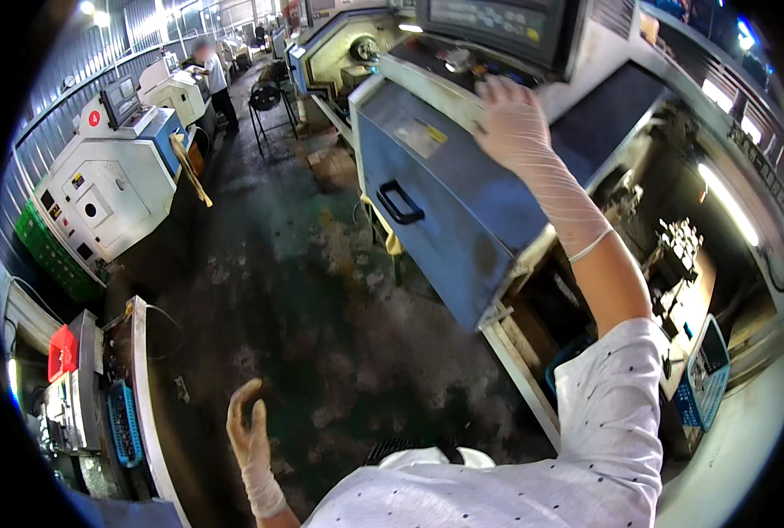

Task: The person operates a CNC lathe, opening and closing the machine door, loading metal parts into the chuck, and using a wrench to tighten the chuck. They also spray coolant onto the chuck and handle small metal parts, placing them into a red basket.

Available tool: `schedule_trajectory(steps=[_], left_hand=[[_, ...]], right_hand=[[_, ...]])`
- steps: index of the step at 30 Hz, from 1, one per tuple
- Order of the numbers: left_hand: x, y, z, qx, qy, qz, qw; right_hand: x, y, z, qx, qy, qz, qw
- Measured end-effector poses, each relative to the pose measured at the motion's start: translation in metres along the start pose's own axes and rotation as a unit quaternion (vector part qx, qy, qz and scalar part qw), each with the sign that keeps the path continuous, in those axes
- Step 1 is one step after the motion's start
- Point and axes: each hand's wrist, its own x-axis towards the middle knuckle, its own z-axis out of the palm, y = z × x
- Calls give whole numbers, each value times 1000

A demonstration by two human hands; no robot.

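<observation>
My right hand (pixel 513 128), in a thin whitish glove, reaches up to the control panel (pixel 423 63) of a machine. Its fingers stretch over the panel's edge below a dark screen (pixel 498 28); whether the fingertips press on anything cannot be made out. Beneath that arm is the machine's blue door (pixel 445 238), with a black handle (pixel 399 202). Low on the left hangs my left hand (pixel 253 440), gloved too, with thumb and fingers apart and nothing held. Dark floor (pixel 322 334) lies behind it.
At right, the machine's lit opening holds metal parts (pixel 681 242) and a blue basket (pixel 704 374). A white machine (pixel 106 194) stands left, with a red bin (pixel 63 352) and blue basket (pixel 125 422) nearer. Down the aisle are a black round fan (pixel 265 95) and a person (pixel 216 75).
</observation>
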Motion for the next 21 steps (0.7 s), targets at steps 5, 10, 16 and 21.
schedule_trajectory(steps=[5,10,16,21], left_hand=[[22,-52,-85,42,33,-50,997],[58,-47,-141,159,9,-2,987],[59,-123,-228,218,183,82,955],[37,-120,-350,439,490,-66,750]], right_hand=[[25,-28,13,-44,92,3,995],[43,-121,-6,153,-79,6,985],[52,-352,52,216,-84,-116,966],[109,-527,107,243,-106,-133,955]])
